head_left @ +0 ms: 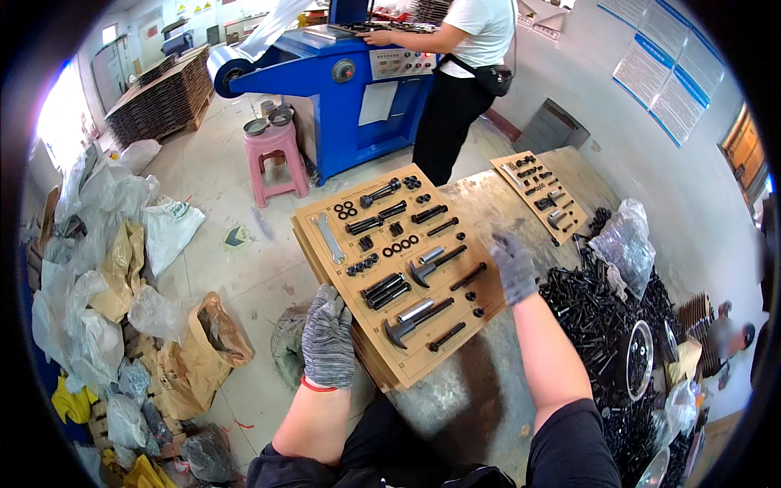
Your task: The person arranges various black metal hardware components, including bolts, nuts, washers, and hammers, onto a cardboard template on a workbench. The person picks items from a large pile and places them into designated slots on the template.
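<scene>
A brown cardboard board (370,281) lies tilted in front of me, on top of other boards. Black bolts, rings and nuts are set out on it in rows, with a silver open-end wrench (329,237) at its upper left. Two black hook-headed bolts (416,324) with silver sleeves sit in the lower half. My left hand (329,340), in a grey striped glove, is closed on the board's left edge. My right hand (514,270), in a grey glove, is beside the right edge; motion blurs its fingers.
A second board of hardware (541,195) lies farther back on the worn table (480,195). Heaped black bolts (582,313) and a clear plastic bag (626,244) are to the right. Beyond, a person (468,73) stands at a blue machine (350,122). A pink stool (274,159) and bags are left.
</scene>
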A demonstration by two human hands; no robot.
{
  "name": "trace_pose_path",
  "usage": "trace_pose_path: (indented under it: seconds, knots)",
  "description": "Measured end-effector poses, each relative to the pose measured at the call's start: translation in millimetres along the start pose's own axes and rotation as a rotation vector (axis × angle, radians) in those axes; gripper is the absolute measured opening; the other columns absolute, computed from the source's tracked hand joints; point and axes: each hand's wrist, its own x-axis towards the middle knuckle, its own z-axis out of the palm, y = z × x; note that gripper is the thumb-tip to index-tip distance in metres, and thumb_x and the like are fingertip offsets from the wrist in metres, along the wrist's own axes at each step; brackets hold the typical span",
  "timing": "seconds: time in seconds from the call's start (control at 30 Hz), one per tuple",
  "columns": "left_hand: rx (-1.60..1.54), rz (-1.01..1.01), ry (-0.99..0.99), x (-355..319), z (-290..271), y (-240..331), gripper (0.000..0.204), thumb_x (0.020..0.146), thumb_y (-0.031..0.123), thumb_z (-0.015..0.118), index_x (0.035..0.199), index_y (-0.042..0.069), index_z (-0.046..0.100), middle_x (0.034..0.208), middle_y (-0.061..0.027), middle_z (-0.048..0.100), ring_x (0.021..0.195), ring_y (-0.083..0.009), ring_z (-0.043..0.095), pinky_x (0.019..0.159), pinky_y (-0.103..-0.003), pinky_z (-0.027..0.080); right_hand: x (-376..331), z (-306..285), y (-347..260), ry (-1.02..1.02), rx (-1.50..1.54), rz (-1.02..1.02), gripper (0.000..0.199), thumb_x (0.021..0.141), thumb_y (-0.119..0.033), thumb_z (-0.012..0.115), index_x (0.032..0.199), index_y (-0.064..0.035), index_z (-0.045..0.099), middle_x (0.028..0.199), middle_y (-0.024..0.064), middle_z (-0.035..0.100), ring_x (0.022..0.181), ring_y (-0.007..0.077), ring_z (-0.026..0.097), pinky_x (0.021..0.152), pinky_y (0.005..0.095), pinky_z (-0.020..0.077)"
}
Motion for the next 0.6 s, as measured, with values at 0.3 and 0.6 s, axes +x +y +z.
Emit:
trace_pose_path:
  seconds: [0.3,0.6]
  knots:
    - [0.659,0.651,-0.343,-109,32,-48,0.057,0.088,0.027,0.061,0.136,0.0,0.044,0.143,-0.0136,0.04,0.13,-0.0261,0.04,0.097,-0.036,0.043,-317,-104,-2,0.208,-0.658,-0.116,0.02,0.08,-0.012,0.061,0.098,-0.0052,0.064,0.104,0.0145,0.064,0.101,0.0346,0.059,0.093,0.0432,0.0452]
    - [1.706,0.651,-1.348,-193,21,-182,0.066,0.08,0.036,0.066,0.133,0.004,0.046,0.14,-0.0198,0.041,0.133,-0.0386,0.034,0.112,-0.049,0.024,-540,-149,28,0.608,-1.081,0.331,0.035,0.079,-0.026,0.062,0.104,-0.0018,0.064,0.112,0.0208,0.06,0.107,0.0399,0.054,0.098,0.0504,0.0392]
